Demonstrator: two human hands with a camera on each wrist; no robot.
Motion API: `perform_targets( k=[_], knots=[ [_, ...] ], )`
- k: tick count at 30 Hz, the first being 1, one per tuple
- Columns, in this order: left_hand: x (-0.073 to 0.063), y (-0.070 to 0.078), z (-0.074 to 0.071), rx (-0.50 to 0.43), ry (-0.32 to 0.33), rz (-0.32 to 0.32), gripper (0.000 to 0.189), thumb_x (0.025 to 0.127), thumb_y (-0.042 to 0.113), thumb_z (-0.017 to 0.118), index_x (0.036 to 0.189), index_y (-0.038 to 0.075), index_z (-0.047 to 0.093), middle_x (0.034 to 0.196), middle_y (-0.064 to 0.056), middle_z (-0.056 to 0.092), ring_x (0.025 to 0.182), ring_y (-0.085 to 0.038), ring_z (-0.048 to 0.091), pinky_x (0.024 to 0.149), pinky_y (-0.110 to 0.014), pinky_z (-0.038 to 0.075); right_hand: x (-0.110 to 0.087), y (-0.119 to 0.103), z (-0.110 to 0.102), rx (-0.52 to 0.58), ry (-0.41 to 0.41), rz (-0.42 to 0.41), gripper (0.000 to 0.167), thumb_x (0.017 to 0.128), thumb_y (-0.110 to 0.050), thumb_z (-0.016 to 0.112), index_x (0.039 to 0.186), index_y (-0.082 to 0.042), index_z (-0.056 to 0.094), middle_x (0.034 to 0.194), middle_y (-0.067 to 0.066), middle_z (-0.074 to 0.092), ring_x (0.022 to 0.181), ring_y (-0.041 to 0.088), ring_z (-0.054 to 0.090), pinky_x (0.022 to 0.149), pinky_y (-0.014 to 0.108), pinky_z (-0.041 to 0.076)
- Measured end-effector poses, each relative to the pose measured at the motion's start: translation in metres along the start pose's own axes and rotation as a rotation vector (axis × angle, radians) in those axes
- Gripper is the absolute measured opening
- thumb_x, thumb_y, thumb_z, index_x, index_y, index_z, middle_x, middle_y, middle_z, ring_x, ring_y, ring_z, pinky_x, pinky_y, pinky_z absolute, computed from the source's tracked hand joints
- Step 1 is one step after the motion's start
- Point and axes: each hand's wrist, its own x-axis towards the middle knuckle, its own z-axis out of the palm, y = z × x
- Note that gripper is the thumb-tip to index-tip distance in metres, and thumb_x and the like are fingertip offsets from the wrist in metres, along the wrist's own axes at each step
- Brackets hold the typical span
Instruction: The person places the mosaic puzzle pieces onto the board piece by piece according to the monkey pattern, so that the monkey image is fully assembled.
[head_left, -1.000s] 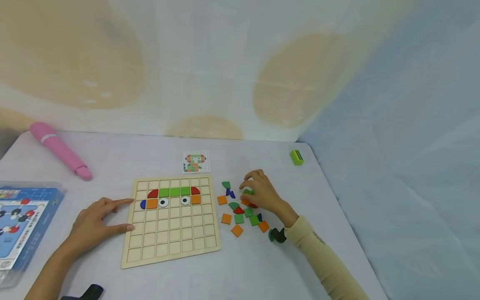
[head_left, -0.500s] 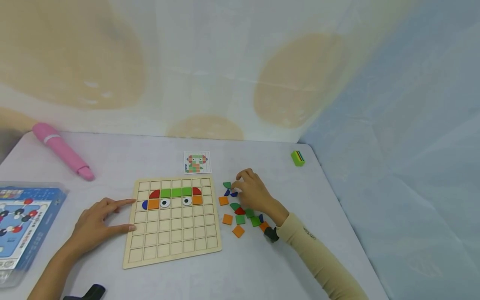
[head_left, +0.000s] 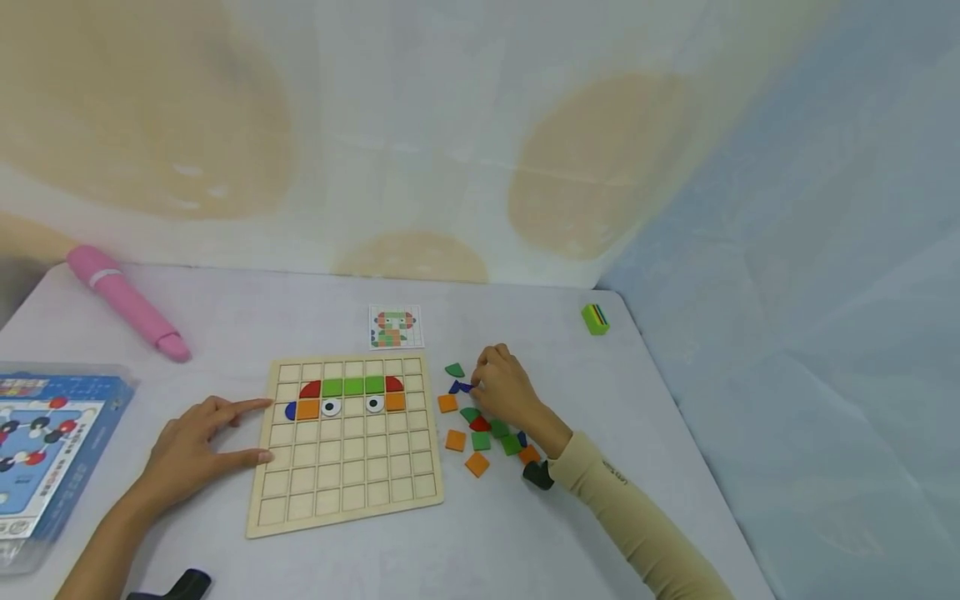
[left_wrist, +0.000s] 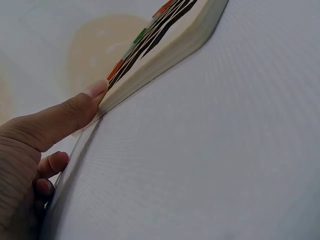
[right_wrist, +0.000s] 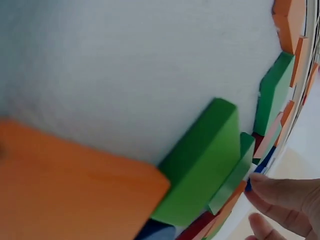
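My left hand (head_left: 183,442) touches the left edge of a wooden grid board (head_left: 345,478) with extended index finger and thumb; in the left wrist view the thumb (left_wrist: 75,114) lies at the board's side. Red, green, orange and blue tiles and two round eye pieces fill part of the board's upper rows. Right of the board, my right hand (head_left: 508,390) pinches a small blue tile (head_left: 466,387) between thumb and fingertip, low over the pile. Another blue tile (head_left: 453,387) lies beside it. The right wrist view has green tiles (right_wrist: 210,165) and an orange tile (right_wrist: 75,185) up close.
Behind the board lies a pattern card (head_left: 395,326). A green block with coloured stripes (head_left: 595,319) stands at the back right. On the left are a pink wand-shaped object (head_left: 127,302) and a blue boxed set (head_left: 56,458). Several orange squares (head_left: 455,440) lie right of the board.
My right hand has moved left across the tile pile to the blue tiles and now pinches one, tilting it. The left hand stays at the board's edge.
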Motion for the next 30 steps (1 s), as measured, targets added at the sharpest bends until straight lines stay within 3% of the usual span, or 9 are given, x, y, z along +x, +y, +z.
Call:
perform_targets(
  k=[3,8,11,17,21,25,30],
  knots=[
    [0.0,0.0,0.0,0.0,0.005,0.005,0.074,0.072,0.053,0.084,0.134,0.02,0.062,0.092,-0.003,0.049,0.076,-0.018,0.038,0.07,-0.038,0.025,0.0,0.0,0.002,-0.008,0.007,-0.01,0.013,0.085,-0.013,0.077,0.097,-0.009,0.079,0.112,0.008,0.061,0.111,0.025,0.049,0.097,0.038,0.044],
    [-0.001,0.001,-0.002,0.006,0.004,-0.003,0.074,0.071,0.055,0.083,0.133,0.02,0.062,0.092,-0.002,0.049,0.077,-0.018,0.038,0.07,-0.039,0.025,0.004,-0.001,0.003,0.043,-0.007,-0.019,0.02,0.086,-0.019,0.077,0.104,-0.01,0.078,0.114,0.007,0.06,0.114,0.025,0.047,0.098,0.039,0.044],
    [-0.002,0.0,-0.003,0.007,0.015,0.002,0.073,0.071,0.054,0.084,0.133,0.02,0.062,0.091,-0.002,0.049,0.076,-0.018,0.038,0.07,-0.039,0.025,0.007,-0.001,0.006,0.032,0.0,-0.061,0.018,0.087,-0.02,0.076,0.102,-0.011,0.079,0.112,0.007,0.061,0.113,0.024,0.047,0.099,0.039,0.044],
    [-0.001,0.0,0.0,0.008,0.022,0.023,0.072,0.072,0.054,0.083,0.133,0.021,0.063,0.092,-0.001,0.05,0.076,-0.016,0.039,0.069,-0.037,0.025,0.003,0.004,0.009,0.02,0.04,-0.137,0.01,0.085,-0.006,0.074,0.091,-0.013,0.08,0.11,0.007,0.063,0.112,0.025,0.049,0.1,0.039,0.044],
    [-0.001,0.001,-0.002,0.025,0.026,0.015,0.074,0.071,0.055,0.083,0.132,0.02,0.063,0.092,-0.002,0.051,0.077,-0.017,0.039,0.07,-0.038,0.026,0.0,0.01,0.006,0.092,0.049,-0.113,0.012,0.084,-0.006,0.074,0.095,-0.01,0.077,0.115,0.009,0.06,0.117,0.027,0.046,0.104,0.042,0.041],
    [-0.001,0.0,-0.002,0.02,0.027,0.007,0.074,0.071,0.055,0.084,0.132,0.02,0.063,0.092,-0.002,0.05,0.077,-0.018,0.039,0.07,-0.039,0.026,0.002,0.014,0.003,0.114,0.06,-0.068,0.024,0.084,-0.018,0.08,0.105,-0.007,0.075,0.118,0.012,0.059,0.12,0.03,0.044,0.1,0.045,0.042],
    [0.0,-0.002,0.001,0.008,0.023,0.013,0.073,0.071,0.055,0.084,0.132,0.02,0.063,0.091,-0.002,0.05,0.077,-0.017,0.038,0.069,-0.037,0.026,0.005,0.017,0.001,0.126,0.009,-0.03,0.027,0.084,-0.023,0.081,0.104,-0.006,0.077,0.117,0.012,0.059,0.118,0.03,0.044,0.099,0.044,0.043]
  ],
)
